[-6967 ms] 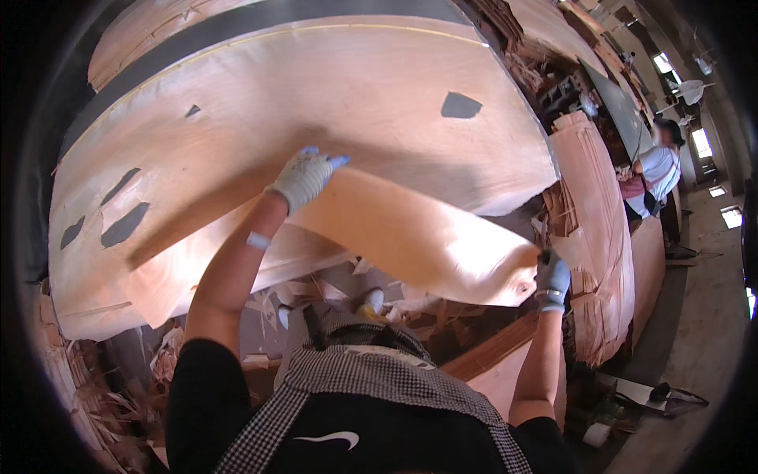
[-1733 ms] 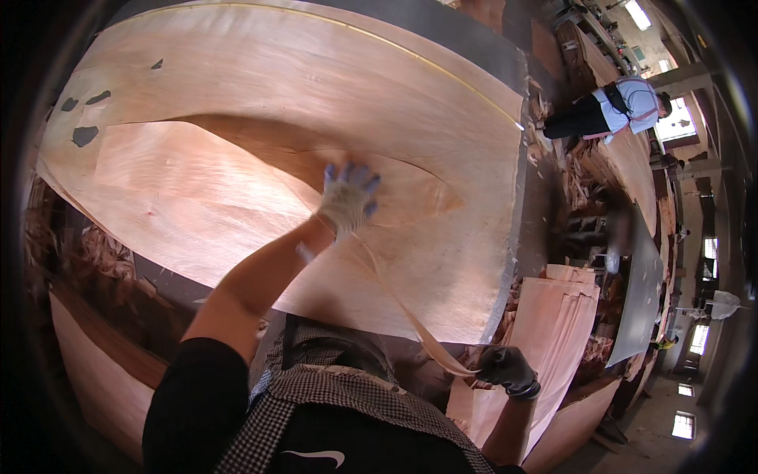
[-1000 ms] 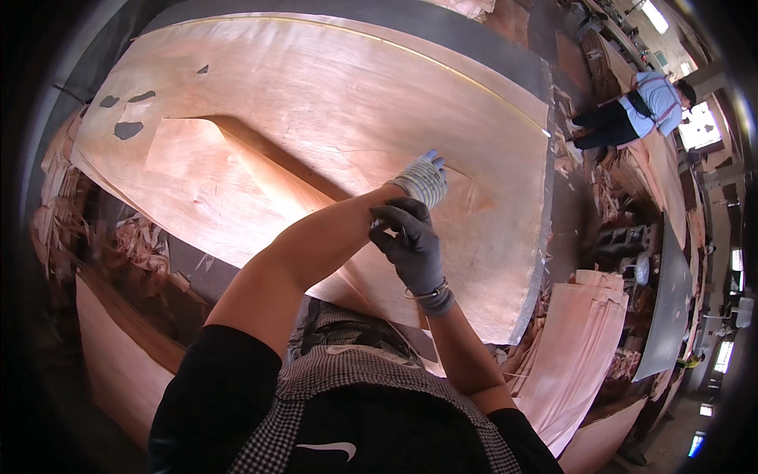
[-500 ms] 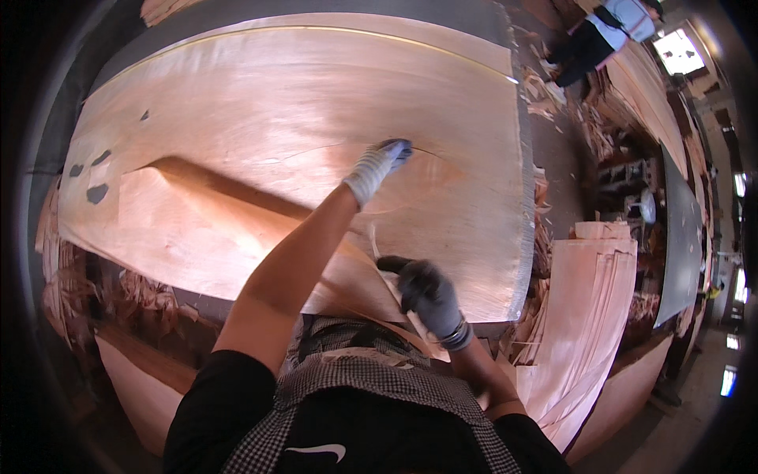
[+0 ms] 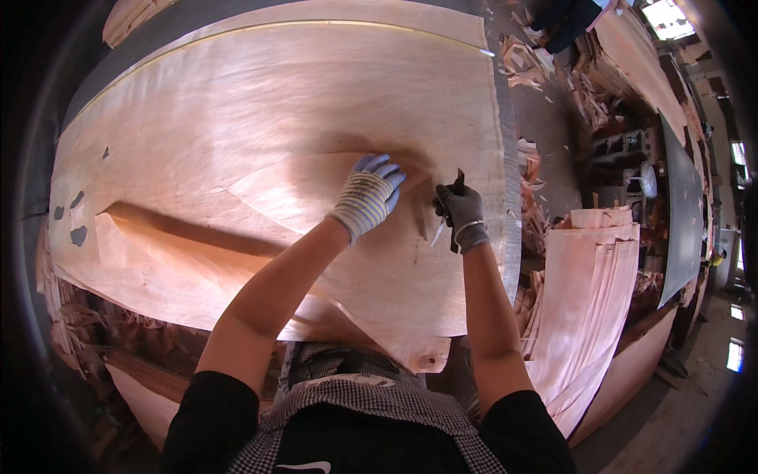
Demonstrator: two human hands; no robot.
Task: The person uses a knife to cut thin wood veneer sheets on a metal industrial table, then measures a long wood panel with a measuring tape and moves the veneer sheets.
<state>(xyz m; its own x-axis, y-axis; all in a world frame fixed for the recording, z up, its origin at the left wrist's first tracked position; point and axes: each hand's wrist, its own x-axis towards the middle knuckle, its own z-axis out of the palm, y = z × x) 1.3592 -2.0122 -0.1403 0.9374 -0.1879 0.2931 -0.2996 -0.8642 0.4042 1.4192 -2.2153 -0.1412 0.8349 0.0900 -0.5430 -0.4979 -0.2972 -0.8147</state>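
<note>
Left hand (image 5: 367, 196), striped glove: palm down on the veneer sheet (image 5: 316, 95), fingers slightly apart. Right hand (image 5: 464, 212), dark glove: fingers clamped on a slim dark tool (image 5: 460, 178), its ends showing above and below the fist; can't tell if it touches the sheet. Pale sliver (image 5: 437, 233) just beside the right hand. Curved cut line (image 5: 253, 171) runs in the sheet left of the left hand.

Edges: sheet covers most of the worktop (image 5: 508, 170), leaving a dark margin along the right edge. Right hand is near that edge, left hand farther in; bare sheet between them. Widest open room is beyond both hands, up to the yellow strip (image 5: 316, 23) along the far edge. Toward the left end, a loose veneer piece (image 5: 181, 241) stands up in a fold; its knotted end (image 5: 429, 360) hangs over the near edge by the apron (image 5: 355, 403). Small holes (image 5: 79, 235) near the left edge. Off the right edge: scraps (image 5: 525, 67) on the floor, veneer stack (image 5: 588, 300) nearer the person.

Vs half a second ago: right hand moved from the near edge out over the sheet's right part; left fingers, then bunched, now spread. Fold still at the left.
</note>
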